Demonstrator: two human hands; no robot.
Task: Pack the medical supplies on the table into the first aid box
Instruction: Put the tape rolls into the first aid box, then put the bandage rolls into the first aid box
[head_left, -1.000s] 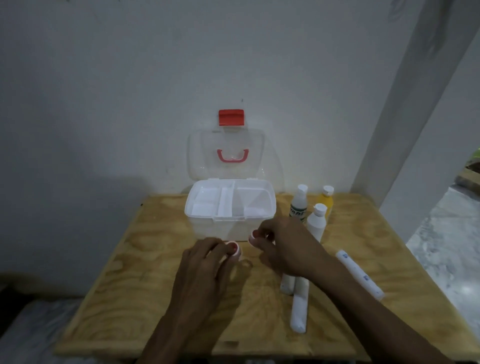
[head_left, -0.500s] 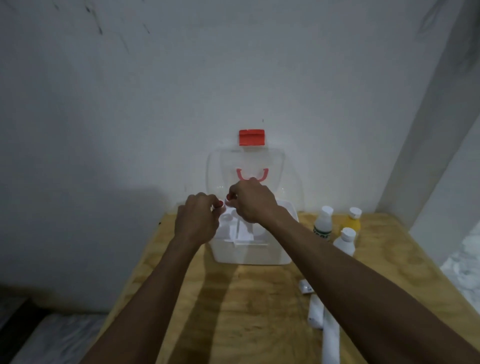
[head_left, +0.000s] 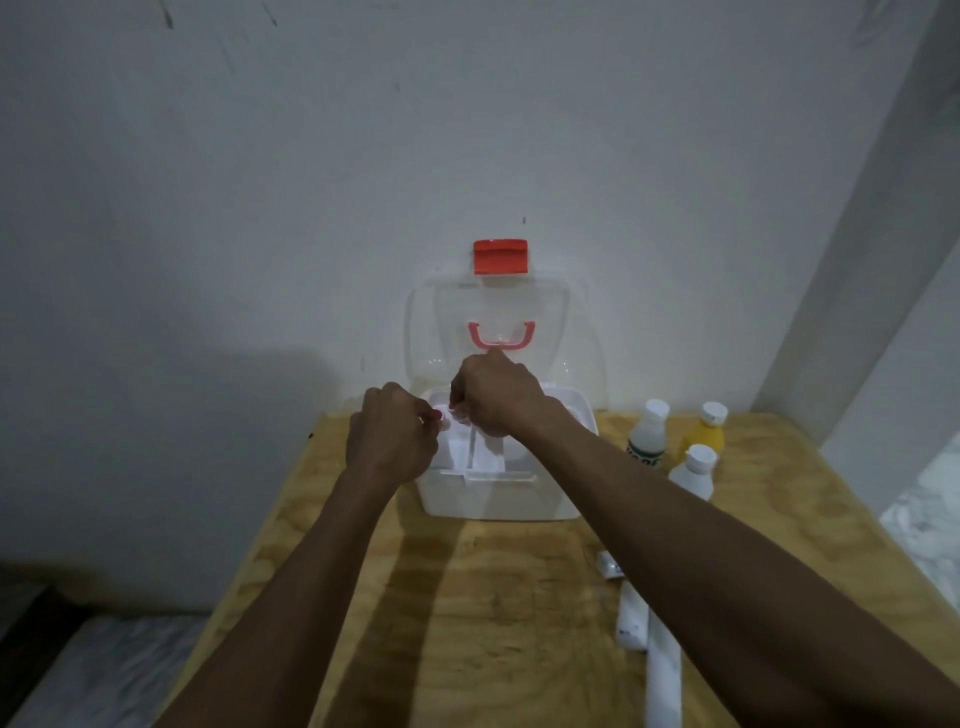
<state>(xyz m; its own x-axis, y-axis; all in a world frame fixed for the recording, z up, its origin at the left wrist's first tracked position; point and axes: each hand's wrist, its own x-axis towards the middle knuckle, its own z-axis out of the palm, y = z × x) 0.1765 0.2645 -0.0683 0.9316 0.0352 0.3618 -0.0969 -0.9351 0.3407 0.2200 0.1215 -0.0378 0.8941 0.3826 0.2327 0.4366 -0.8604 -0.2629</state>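
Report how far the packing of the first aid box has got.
Done: the first aid box stands open, lid up. In hand: the left hand and right hand each hold a small red-and-white item over its tray. Left: three bottles and white tubes lie on the table.

A plywood table (head_left: 467, 623) with a swirling grain is standing against the wall and carrying everything in view. The white first aid box (head_left: 498, 493) is sitting toward twelve o'clock at the back edge with its clear lid (head_left: 504, 312) standing open against the wall, while three bottles are standing upright in a cluster at about two o'clock: a white bottle with a green label (head_left: 647, 436), a yellow bottle (head_left: 704, 436) and a plain white bottle (head_left: 693, 473) just in front of them. At about four to five o'clock, white tubes (head_left: 662, 670) are lying side by side, partly hidden by an arm, with a small silvery packet (head_left: 608, 565) lying just behind them.
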